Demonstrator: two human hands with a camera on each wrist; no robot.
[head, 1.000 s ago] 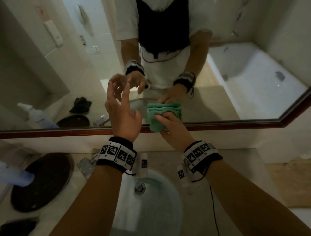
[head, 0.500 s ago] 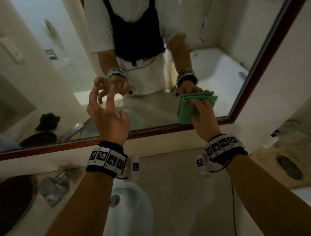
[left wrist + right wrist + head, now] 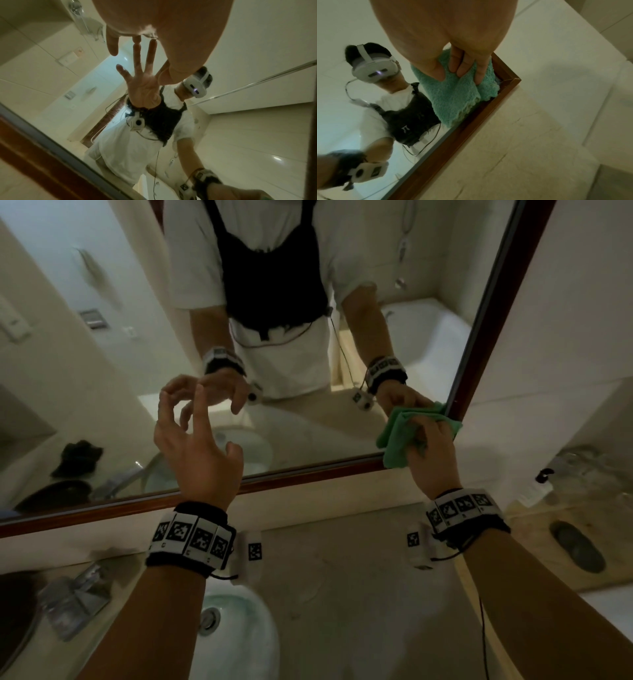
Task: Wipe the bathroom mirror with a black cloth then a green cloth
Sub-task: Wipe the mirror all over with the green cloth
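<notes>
The mirror point(image 3: 113, 364) has a dark wooden frame point(image 3: 308, 470). My right hand point(image 3: 430, 446) grips a folded green cloth point(image 3: 397, 436) and presses it on the glass at the mirror's bottom right corner. In the right wrist view my fingers point(image 3: 462, 65) dig into the green cloth point(image 3: 453, 97), which lies against the frame corner point(image 3: 506, 83). My left hand point(image 3: 191, 433) is raised with spread fingers and holds nothing; its fingertips point(image 3: 112, 44) are at or very near the glass. The black cloth point(image 3: 77, 457) shows only as a reflection at the lower left.
Below the mirror runs a pale stone counter point(image 3: 342, 577) with a white sink point(image 3: 239, 628) and a chrome tap point(image 3: 78, 590). A dark round tray point(image 3: 13, 621) sits at the far left. A bare wall point(image 3: 565, 337) stands right of the mirror.
My right hand has slid the green cloth rightward along the mirror's lower edge into the bottom right corner. The view has turned with it. My left hand stays raised and empty.
</notes>
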